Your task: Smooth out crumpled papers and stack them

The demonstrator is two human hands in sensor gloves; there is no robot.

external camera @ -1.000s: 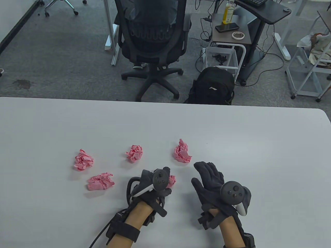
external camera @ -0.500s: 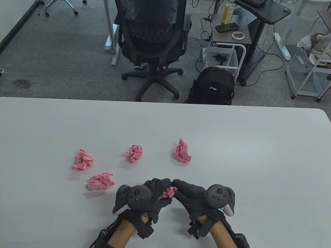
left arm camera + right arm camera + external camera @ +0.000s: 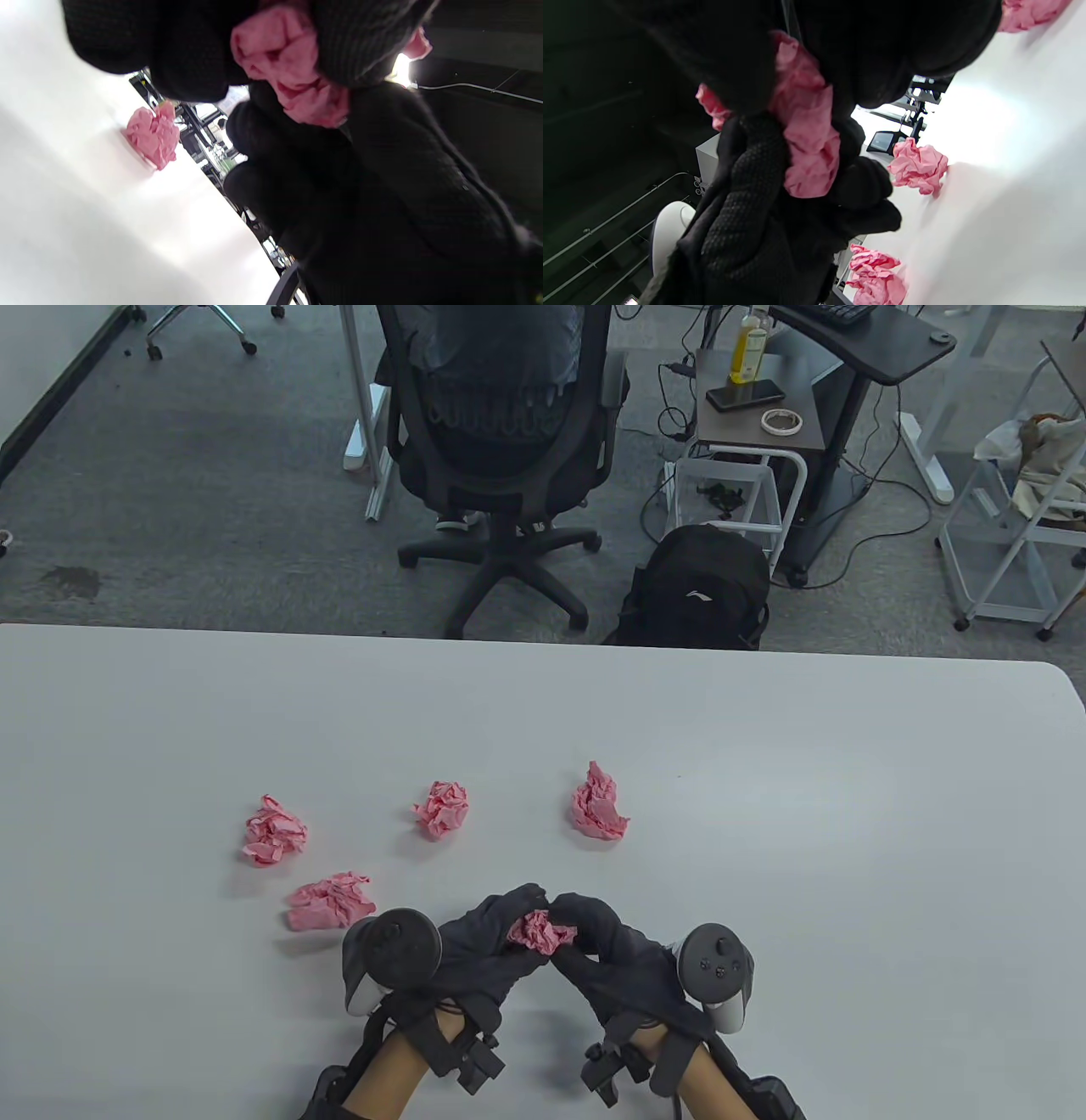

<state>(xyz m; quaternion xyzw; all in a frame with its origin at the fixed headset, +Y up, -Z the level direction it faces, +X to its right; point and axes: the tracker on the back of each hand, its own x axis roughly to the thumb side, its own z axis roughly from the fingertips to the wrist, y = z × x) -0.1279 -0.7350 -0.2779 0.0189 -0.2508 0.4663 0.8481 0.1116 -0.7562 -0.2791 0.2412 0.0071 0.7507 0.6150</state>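
Note:
A pink crumpled paper ball (image 3: 540, 931) is held above the near middle of the white table (image 3: 764, 780). My left hand (image 3: 496, 929) and my right hand (image 3: 594, 937) both pinch it from either side, fingertips meeting over it. The wrist views show the ball (image 3: 292, 72) (image 3: 806, 140) squeezed between dark gloved fingers (image 3: 199, 59). Several more pink balls lie on the table: one at far left (image 3: 273, 831), one nearer (image 3: 329, 901), one in the middle (image 3: 443, 808), one to the right (image 3: 601, 806).
A black office chair (image 3: 501, 432), a black backpack (image 3: 696, 589) and a small side table (image 3: 755, 407) with a bottle stand on the floor beyond the table's far edge. A white rack (image 3: 1018, 509) is at the far right.
My left hand picked the ball up and drew it toward the near edge. My right hand came in from the right and took hold too; both wrists have since rolled outward.

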